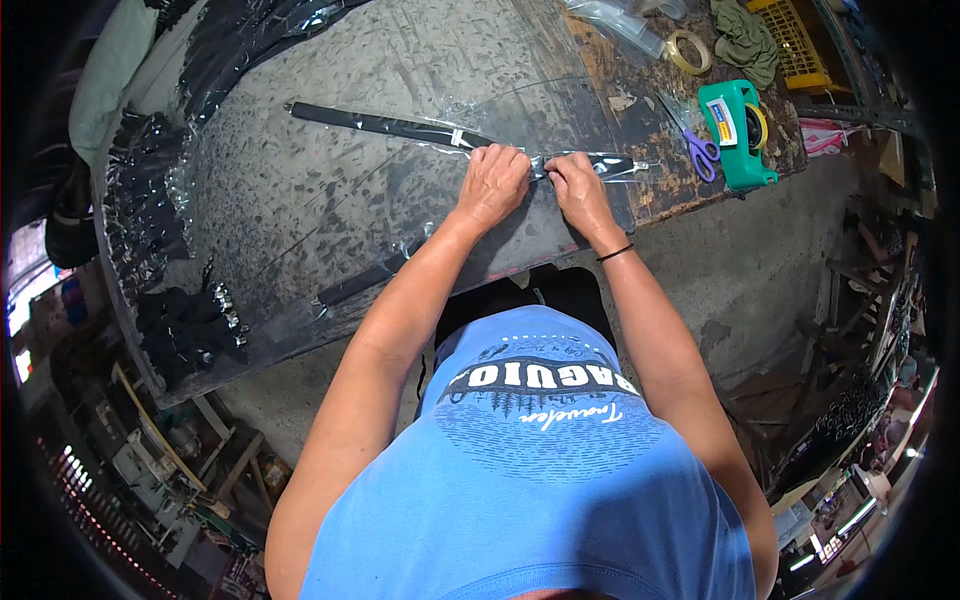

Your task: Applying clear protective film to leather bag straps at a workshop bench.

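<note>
A long, slim black wrapped bundle (380, 124) in clear plastic lies slantwise across the table, with a white band near its middle. Its exact kind I cannot make out. My left hand (495, 186) is closed on it just right of the white band, fingers curled down. Close beside it, my right hand (581, 191) pinches the bundle's plastic near the right end, thumb and fingers pressed together. Clear film spreads past my right hand toward a pale tip (642, 165). Another slim black wrapped bundle (362, 283) lies near the front edge, partly behind my left forearm.
Piles of black plastic-wrapped bundles (150, 190) cover the table's left side. At right are purple-handled scissors (702, 155), a green tape dispenser (737, 135), a tape roll (687, 52), an olive cloth (745, 42) and a yellow crate (790, 42). The worn tabletop (330, 180) ends just before my body.
</note>
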Available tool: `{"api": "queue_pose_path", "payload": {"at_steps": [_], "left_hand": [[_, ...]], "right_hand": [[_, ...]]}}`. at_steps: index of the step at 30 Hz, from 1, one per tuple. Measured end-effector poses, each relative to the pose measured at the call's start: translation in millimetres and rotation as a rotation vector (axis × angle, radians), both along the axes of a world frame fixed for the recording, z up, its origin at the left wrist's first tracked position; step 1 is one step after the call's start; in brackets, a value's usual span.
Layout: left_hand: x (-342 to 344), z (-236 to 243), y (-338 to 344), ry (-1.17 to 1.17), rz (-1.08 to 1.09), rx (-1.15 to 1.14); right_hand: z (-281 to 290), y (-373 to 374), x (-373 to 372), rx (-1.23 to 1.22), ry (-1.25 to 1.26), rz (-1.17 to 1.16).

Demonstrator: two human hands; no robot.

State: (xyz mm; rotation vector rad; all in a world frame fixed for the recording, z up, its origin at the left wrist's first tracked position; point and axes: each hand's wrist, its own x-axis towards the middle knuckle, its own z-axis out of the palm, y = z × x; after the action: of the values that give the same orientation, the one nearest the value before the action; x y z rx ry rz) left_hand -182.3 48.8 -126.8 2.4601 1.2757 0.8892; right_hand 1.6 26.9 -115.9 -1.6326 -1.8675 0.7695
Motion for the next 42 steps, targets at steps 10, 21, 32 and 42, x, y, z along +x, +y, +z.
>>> {"api": "queue_pose_path", "payload": {"at_steps": [10,21,32,42], "left_hand": [[-2,1,-1,-0.051,0.001,-0.006],[-2,3,0,-0.064,0.017,-0.034],[1,2,7,-0.023,-0.001,-0.003],[-1,-1,11,0.044,-0.076,0.012]], "right_hand": [[11,18,0,0.083,-0.130,0.167],[-2,34,-1,0.289,-0.365,0.390],[4,33,0,0.158,-0.149,0.321],[7,29,8,-0.015,0.015,0.251]]}}
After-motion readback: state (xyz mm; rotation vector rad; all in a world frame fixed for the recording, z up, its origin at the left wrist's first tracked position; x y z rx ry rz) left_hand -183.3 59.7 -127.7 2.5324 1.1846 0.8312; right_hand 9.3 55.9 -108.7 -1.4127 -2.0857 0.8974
